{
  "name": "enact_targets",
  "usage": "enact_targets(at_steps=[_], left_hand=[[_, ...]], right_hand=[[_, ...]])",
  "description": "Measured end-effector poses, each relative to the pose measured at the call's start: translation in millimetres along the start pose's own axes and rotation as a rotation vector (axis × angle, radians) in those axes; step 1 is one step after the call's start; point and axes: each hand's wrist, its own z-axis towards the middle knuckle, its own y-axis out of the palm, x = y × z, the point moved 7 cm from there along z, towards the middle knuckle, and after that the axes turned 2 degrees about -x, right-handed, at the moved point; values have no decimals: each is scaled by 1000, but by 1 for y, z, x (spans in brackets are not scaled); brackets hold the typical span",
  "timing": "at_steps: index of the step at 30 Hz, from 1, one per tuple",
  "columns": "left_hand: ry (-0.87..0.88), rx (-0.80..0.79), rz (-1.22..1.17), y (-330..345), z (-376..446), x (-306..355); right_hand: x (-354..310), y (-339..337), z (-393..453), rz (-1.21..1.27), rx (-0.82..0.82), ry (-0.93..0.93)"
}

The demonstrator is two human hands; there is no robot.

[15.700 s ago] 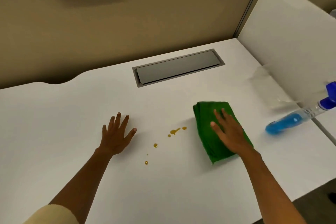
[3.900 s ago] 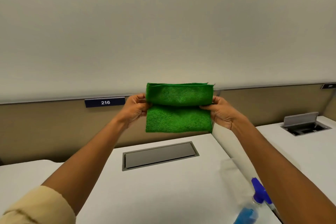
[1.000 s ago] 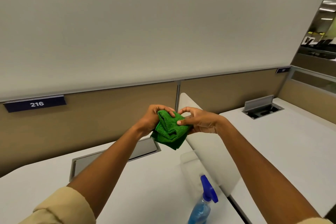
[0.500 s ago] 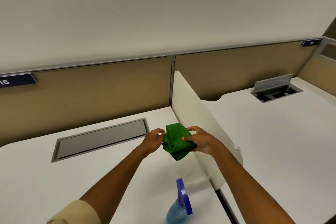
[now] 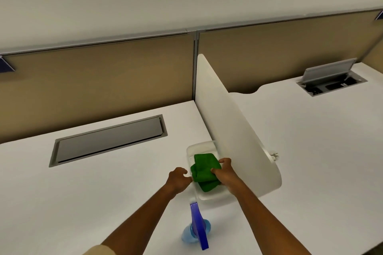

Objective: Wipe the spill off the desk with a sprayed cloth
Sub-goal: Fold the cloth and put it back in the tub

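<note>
A folded green cloth (image 5: pixel 204 173) lies in a clear plastic tray (image 5: pixel 202 146) on the white desk (image 5: pixel 83 192), against the side divider. My right hand (image 5: pixel 224 174) grips the cloth's right edge. My left hand (image 5: pixel 179 178) hovers just left of the cloth, fingers curled, touching or nearly touching the tray's rim. A clear spray bottle (image 5: pixel 196 227) with blue liquid and a blue trigger stands upright near the desk's front edge, below my hands. No spill shows on the visible desk surface.
A white divider panel (image 5: pixel 234 130) rises at the right of the tray and separates a second desk (image 5: pixel 321 141). A shut grey cable hatch (image 5: pixel 107 141) sits in the desk at the back left. The neighbouring desk's hatch (image 5: pixel 331 80) stands open. Tan partition walls (image 5: pixel 99 80) run behind.
Both hands have come down with the bunched cloth from the air into the clear tray. My left hand has let go of the cloth. The view has tilted downward.
</note>
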Motion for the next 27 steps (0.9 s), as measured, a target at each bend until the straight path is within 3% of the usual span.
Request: enact_targets(at_steps=[6,13,19,27], left_hand=[[-113,-15,-213,13,2,-7],[-147,-9,-259,15,7,-7],[-146,13,-299,19,5,-7],[-144,18,-327,19,1,-8]], right_hand=[[6,13,9,-305,-45,-15],[14,24,7,-799,-63,-136],[11,36,6,-1225,154,-237],[18,40,18,-1105,139,-243]])
